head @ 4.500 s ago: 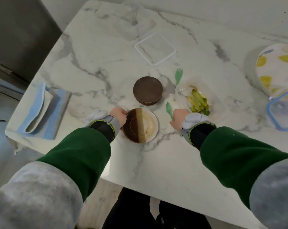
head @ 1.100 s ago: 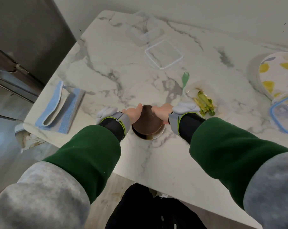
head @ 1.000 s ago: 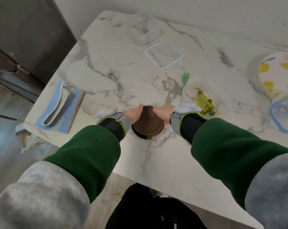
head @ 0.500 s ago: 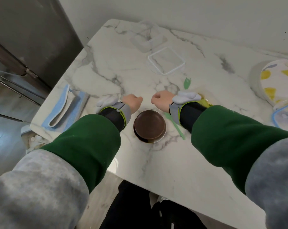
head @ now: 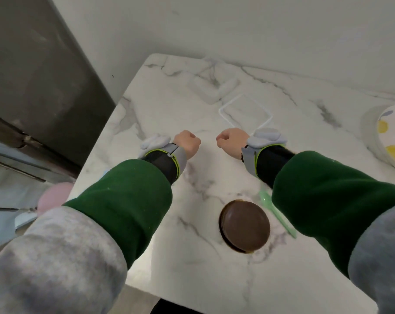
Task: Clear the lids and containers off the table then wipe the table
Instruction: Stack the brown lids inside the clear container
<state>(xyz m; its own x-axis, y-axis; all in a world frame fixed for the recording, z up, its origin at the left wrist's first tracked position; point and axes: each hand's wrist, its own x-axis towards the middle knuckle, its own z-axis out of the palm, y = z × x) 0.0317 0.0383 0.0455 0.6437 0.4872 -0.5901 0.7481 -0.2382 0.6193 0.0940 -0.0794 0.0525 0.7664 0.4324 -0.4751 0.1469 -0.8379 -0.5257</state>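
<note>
Marble table (head: 192,279) holds a clear lid (head: 245,113) (one corner pointing away).

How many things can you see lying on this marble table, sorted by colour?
Brown: 1, the stack of plates
Green: 1, the plastic utensil
Clear: 2, the square lid and the container
White with yellow lemons: 1, the patterned dish
Total: 5
</note>
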